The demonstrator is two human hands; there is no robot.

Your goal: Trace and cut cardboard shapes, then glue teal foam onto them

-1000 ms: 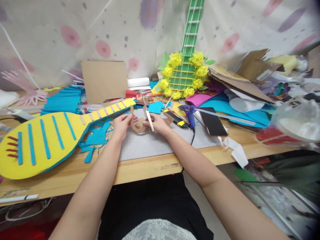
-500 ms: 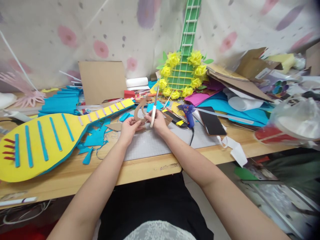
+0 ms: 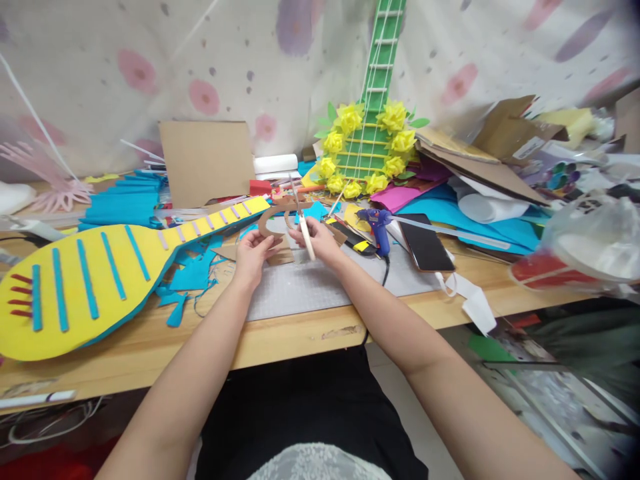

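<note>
1. Our left hand [image 3: 251,259] pinches curved cardboard [image 3: 267,222], arching beyond its fingers.
2. Our right hand [image 3: 323,241] grips scissors [image 3: 307,239] lengthwise away from us, tips slightly left, beyond its fingers.
3. Right of those fingers: glue gun [image 3: 380,233]; just beyond: blue scraps [image 3: 316,211].

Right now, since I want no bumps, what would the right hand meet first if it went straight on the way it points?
Probably the curved cardboard held by the left hand, since the right hand, gripping scissors, points toward it; depth is unclear.

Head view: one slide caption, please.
Left hand holds curved cardboard, right hand holds scissors, over a grey mat.
</note>
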